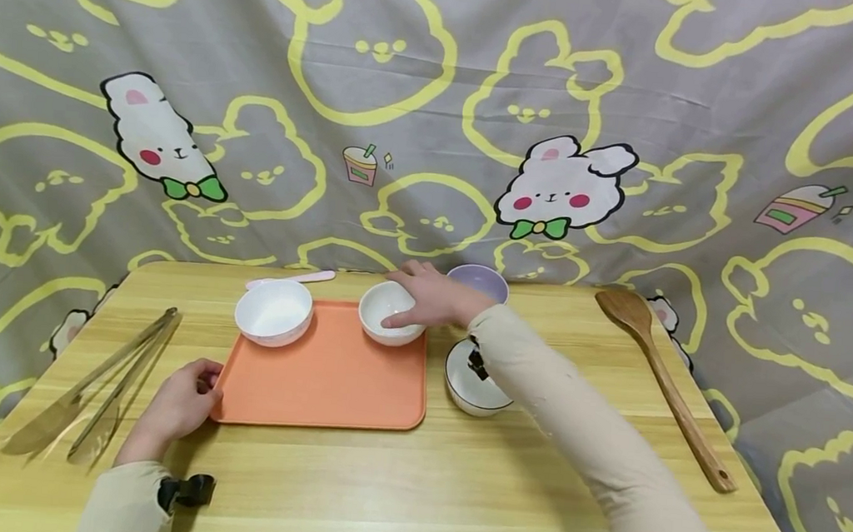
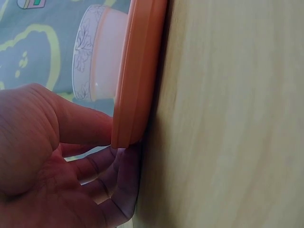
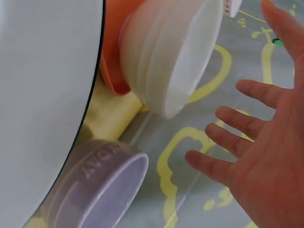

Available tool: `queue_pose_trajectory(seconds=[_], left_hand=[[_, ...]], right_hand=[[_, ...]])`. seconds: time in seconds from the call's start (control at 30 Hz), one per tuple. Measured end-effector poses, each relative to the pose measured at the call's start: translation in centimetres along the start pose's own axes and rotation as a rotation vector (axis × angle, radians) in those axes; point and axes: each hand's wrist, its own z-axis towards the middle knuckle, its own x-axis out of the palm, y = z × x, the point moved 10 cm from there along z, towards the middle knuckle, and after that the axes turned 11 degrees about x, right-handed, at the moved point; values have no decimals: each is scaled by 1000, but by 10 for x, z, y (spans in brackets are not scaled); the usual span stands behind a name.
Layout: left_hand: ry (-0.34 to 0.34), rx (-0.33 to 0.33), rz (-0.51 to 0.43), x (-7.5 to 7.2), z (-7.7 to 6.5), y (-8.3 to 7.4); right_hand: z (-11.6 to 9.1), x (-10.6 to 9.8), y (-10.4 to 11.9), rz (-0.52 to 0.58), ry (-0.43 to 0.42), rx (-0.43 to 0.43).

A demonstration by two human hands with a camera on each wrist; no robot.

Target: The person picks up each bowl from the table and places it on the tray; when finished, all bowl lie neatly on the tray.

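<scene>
An orange tray (image 1: 319, 383) lies on the table. At its left front corner my left hand (image 1: 181, 401) pinches the rim, with the thumb on top and the fingers curled below, as the left wrist view shows. My right hand (image 1: 441, 296) reaches over a white bowl (image 1: 385, 335) on the tray's back right corner. Its fingers are spread, and in the right wrist view they are apart from that bowl. Another white bowl (image 1: 272, 312), with a leaf pattern outside (image 2: 84, 50), stands at the tray's back left corner.
Right of the tray are a dark-rimmed white bowl (image 1: 471, 393), partly under my right sleeve, and a purple bowl (image 1: 480, 278) near the curtain. A wooden spatula (image 1: 629, 314) lies far right. Metal tongs (image 1: 45, 428) lie left; a pink-handled utensil (image 1: 313, 276) is behind the tray.
</scene>
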Motion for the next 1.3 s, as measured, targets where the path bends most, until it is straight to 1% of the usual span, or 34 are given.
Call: queue_pose_trajectory(seconds=[0.17,0.3,0.4,0.57,0.73,1.03,1.2,1.3], left_hand=[[-3,6,6,0,0,-1],[-4,11,8,-1,0,-2],[-2,11,8,0,1,-2],[3,6,5,0,0,-2],[9,11,2,0,0,-2],[15,19,23,-2,2,-1],[17,27,27,-1,2,-2],[18,29,27,0,1,-2]], right_hand=[[-16,-7,-11,37,1,-2],[-29,-10,-23,61,0,25],[-37,-11,-32,65,-19,28],[-50,-12,-39,63,-65,2],[-65,-10,-42,75,-86,-15],[-85,-4,-49,129,-96,-30],[-98,0,-53,155,-109,-16],[-106,4,-57,138,-124,10]])
